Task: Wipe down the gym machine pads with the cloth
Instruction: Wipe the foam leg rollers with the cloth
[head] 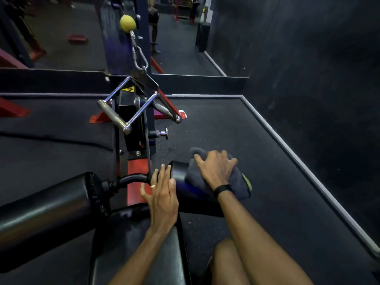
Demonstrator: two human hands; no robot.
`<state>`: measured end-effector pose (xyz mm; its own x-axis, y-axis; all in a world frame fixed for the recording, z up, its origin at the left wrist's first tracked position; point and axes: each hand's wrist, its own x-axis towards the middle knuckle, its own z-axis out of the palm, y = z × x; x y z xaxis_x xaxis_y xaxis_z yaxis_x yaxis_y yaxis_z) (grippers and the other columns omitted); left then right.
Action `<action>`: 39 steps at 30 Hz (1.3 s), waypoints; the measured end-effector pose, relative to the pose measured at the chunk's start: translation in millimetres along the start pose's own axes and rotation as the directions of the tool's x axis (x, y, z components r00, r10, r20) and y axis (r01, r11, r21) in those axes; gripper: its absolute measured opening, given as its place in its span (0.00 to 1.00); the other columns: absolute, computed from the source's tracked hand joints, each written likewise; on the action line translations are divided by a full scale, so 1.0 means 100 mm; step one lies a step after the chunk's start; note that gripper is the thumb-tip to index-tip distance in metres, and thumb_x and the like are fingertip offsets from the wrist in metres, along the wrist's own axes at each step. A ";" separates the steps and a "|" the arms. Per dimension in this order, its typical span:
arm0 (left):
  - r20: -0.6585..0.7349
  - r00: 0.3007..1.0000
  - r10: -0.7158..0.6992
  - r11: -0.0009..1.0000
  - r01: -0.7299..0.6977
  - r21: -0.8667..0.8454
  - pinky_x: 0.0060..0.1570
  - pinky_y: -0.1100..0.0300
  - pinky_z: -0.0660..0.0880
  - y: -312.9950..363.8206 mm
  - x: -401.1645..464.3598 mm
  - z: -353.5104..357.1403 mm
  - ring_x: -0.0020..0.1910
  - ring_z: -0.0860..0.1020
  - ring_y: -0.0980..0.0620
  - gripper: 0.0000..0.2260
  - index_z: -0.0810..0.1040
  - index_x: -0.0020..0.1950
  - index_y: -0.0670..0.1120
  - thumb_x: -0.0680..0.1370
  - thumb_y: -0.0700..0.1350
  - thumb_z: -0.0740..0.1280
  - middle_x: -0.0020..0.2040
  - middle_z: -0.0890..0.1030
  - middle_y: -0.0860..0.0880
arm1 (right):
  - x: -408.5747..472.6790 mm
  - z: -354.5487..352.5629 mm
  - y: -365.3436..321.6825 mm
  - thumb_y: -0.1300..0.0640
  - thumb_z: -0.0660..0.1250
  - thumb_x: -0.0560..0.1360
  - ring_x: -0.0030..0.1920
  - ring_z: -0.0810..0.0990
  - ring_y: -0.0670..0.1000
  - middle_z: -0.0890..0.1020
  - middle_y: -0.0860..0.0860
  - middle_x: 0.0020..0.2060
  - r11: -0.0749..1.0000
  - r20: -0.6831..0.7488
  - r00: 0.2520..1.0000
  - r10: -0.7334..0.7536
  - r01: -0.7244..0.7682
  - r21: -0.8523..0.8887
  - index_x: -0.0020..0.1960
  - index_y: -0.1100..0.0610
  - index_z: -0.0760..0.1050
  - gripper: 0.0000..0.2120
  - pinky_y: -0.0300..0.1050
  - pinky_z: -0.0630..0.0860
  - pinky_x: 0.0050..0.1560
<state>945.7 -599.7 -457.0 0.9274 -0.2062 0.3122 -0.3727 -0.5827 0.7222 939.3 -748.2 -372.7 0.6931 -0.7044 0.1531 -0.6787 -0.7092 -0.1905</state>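
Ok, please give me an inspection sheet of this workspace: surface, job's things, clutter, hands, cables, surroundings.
Surface: dark rubber floor, grey border strip.
Job's things: grey cloth draped over the right roller pad; left roller pad and seat pad bare.
Clutter: nothing seen.
Hands: right hand presses the cloth; left hand rests flat on the right roller pad.
Cables: yellow ball stopper, carabiner, chrome V-handle.
Surroundings: dark wall at right, mirror ahead.

cloth (239, 183) hides right roller pad's (181, 171) end
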 end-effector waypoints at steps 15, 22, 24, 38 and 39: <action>0.074 0.997 -0.016 0.995 0.009 0.095 0.76 0.51 0.40 0.15 0.42 -0.08 0.74 0.69 0.46 0.29 0.76 0.69 0.40 0.80 0.57 0.50 0.68 0.78 0.41 | -0.60 0.34 0.79 0.41 0.68 0.73 0.49 0.77 0.54 0.81 0.45 0.46 0.861 -0.536 0.741 -0.403 0.506 0.052 0.47 0.52 0.80 0.14 0.53 0.66 0.47; 0.132 0.983 -0.124 0.985 0.106 0.133 0.74 0.39 0.40 0.25 0.47 0.05 0.68 0.73 0.47 0.17 0.79 0.60 0.45 0.84 0.51 0.55 0.58 0.82 0.45 | -0.15 0.12 1.02 0.35 0.58 0.76 0.55 0.76 0.57 0.82 0.49 0.48 0.962 -0.115 0.987 0.113 -0.080 0.260 0.46 0.51 0.80 0.21 0.59 0.66 0.57; 0.146 0.982 -0.118 0.990 0.105 0.093 0.75 0.39 0.40 0.20 0.44 0.02 0.72 0.68 0.48 0.20 0.77 0.65 0.45 0.84 0.54 0.52 0.64 0.79 0.46 | 0.06 0.07 0.87 0.37 0.59 0.76 0.58 0.76 0.59 0.84 0.53 0.52 0.953 0.027 0.984 0.175 -0.176 0.248 0.51 0.52 0.82 0.22 0.59 0.66 0.60; -0.030 0.962 0.271 0.956 -0.266 0.126 0.71 0.48 0.48 -0.23 -0.12 -0.30 0.74 0.65 0.47 0.26 0.78 0.65 0.47 0.69 0.43 0.55 0.74 0.71 0.43 | -0.47 0.15 -0.35 0.36 0.60 0.74 0.50 0.74 0.52 0.80 0.46 0.43 0.888 -0.319 0.867 -0.384 0.441 0.129 0.43 0.50 0.78 0.18 0.55 0.66 0.51; -0.047 0.955 0.293 0.953 -0.287 0.100 0.71 0.46 0.49 -0.25 -0.11 -0.35 0.74 0.65 0.48 0.23 0.79 0.63 0.47 0.71 0.43 0.55 0.73 0.72 0.44 | -0.54 0.19 -0.28 0.37 0.62 0.74 0.49 0.74 0.52 0.79 0.46 0.43 0.865 -0.362 0.833 -0.419 0.488 0.122 0.44 0.50 0.78 0.17 0.55 0.67 0.50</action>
<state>943.7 -555.8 -457.1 0.7751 -0.3309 0.5383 -0.6180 -0.5745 0.5367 925.4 -690.1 -393.9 0.7735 -0.3000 0.5583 -0.2193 -0.9531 -0.2084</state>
